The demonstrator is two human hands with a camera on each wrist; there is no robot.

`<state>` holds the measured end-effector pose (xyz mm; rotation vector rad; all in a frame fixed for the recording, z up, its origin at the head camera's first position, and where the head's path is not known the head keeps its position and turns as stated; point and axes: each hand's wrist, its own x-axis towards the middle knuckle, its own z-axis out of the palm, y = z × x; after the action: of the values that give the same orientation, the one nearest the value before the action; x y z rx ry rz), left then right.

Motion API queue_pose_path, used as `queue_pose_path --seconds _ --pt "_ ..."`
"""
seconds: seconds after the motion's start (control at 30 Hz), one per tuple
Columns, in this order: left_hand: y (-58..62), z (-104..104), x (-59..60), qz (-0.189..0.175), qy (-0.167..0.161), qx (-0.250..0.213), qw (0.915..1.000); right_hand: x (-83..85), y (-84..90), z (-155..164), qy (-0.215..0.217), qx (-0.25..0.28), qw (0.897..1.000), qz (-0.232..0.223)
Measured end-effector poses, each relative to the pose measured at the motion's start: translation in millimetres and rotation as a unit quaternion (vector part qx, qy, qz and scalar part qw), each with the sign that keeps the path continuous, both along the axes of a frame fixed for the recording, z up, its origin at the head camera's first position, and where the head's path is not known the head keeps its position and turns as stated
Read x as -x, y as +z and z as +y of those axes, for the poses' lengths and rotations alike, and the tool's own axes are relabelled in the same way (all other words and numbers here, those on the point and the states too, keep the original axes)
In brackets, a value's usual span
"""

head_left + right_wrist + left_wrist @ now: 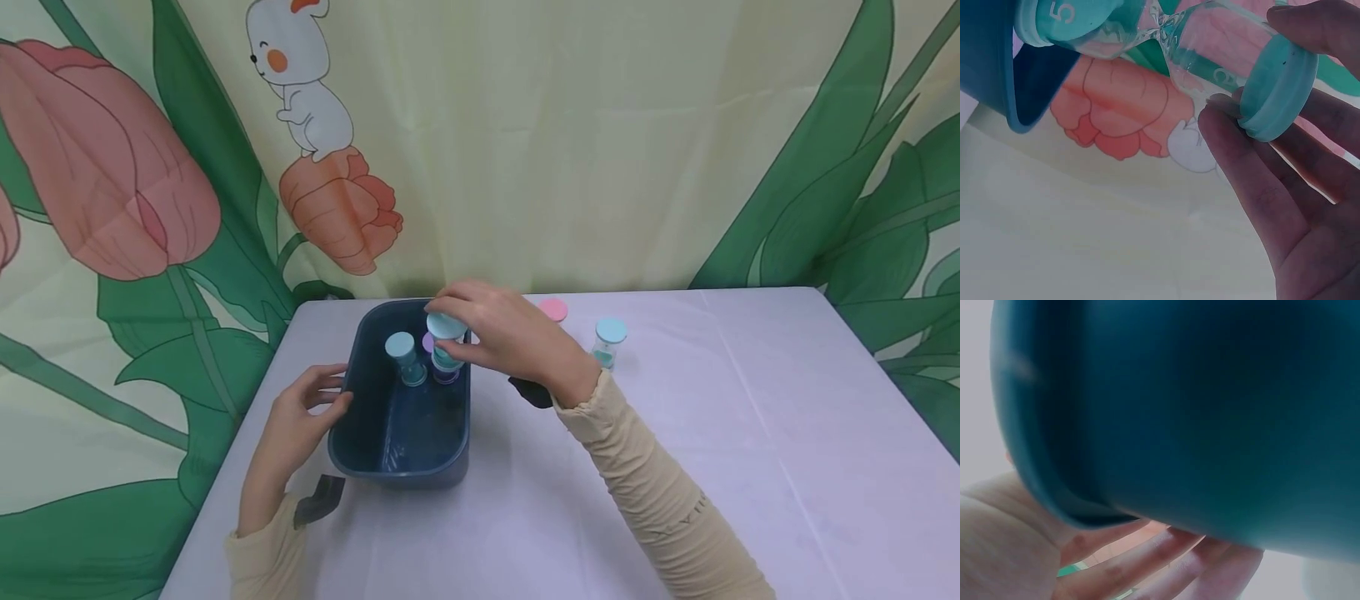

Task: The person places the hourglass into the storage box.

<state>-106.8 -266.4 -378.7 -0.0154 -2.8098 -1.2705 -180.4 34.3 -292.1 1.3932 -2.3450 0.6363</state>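
Note:
My right hand (510, 329) pinches a sand timer (447, 326) by its teal end cap, over the far right part of a dark blue bin (399, 478). In the right wrist view the timer (1200, 53) shows clear glass, teal sand and a "5" on its lower cap, which overlaps the bin's rim. Inside the bin stand another teal-capped sand timer (406, 358) and a purple one (446, 377), the latter partly hidden behind the held timer. At the bin's left side my left hand (303, 417) rests with fairly straight fingers (1141, 562) against the outer wall.
On the table (675, 467), right of the bin, stands one more teal-capped sand timer (609, 340). A pink round cap (553, 310) shows near the back edge, partly behind the right hand. A printed curtain (562, 167) hangs behind the table.

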Motion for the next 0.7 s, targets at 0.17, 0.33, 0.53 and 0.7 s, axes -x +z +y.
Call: queue_pose_path --seconds 0.17,0.33,0.53,0.7 --pt "-0.2 0.3 2.7 0.005 -0.004 -0.002 1.0 -0.8 -4.5 -3.2 -0.009 -0.017 1.0 -0.014" --pt "-0.1 0.7 1.9 0.006 -0.001 0.006 1.0 -1.5 -12.3 -6.4 -0.009 -0.039 0.999 -0.034" --pt "-1.0 -0.6 0.0 0.01 0.003 0.011 0.9999 -1.0 -21.5 -9.8 -0.006 -0.046 0.997 -0.056" --pt "-4.3 -1.8 -0.4 0.006 0.002 0.007 1.0 0.9 -30.2 -11.8 -0.007 -0.05 0.997 -0.065"
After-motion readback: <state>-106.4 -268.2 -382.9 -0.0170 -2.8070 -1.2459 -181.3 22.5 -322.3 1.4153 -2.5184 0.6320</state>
